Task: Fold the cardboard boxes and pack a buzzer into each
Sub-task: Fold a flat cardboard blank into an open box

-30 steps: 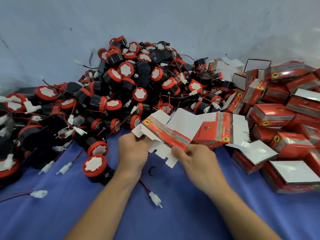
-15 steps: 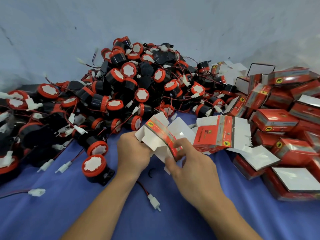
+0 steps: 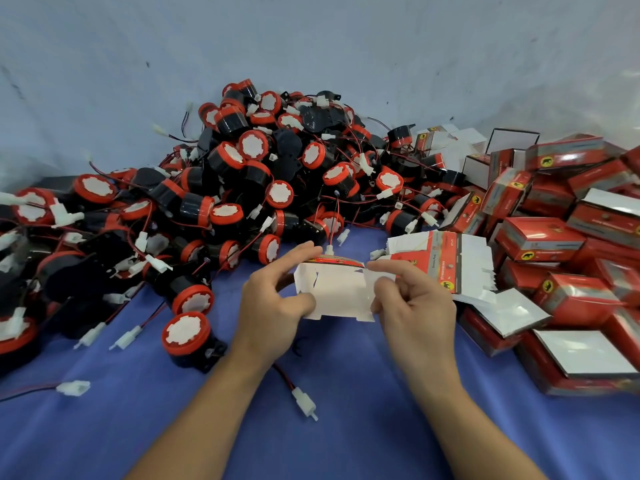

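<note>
The half-folded red-and-white cardboard box (image 3: 334, 292) is held just above the blue cloth (image 3: 173, 427) at centre, its white inner face toward me and its red printed side turned away. My left hand (image 3: 273, 306) pinches its left edge between thumb and forefinger. My right hand (image 3: 415, 306) pinches the right edge the same way, with the other fingers loosely curled.

I judge the step to be squaring the sleeve and tucking the slotted end flaps. I'd keep both pinches near the corners, press the creases straight, and seat the tabs fully before letting go.

I see nothing inside the box yet. Just to its right lies a stack of flat printed blanks (image 3: 450, 261). Beyond them the closed red boxes (image 3: 540, 233) pile up, their contents hidden. The round black buzzers (image 3: 259, 168) with red caps and trailing wires are heaped behind and to the left.
</note>
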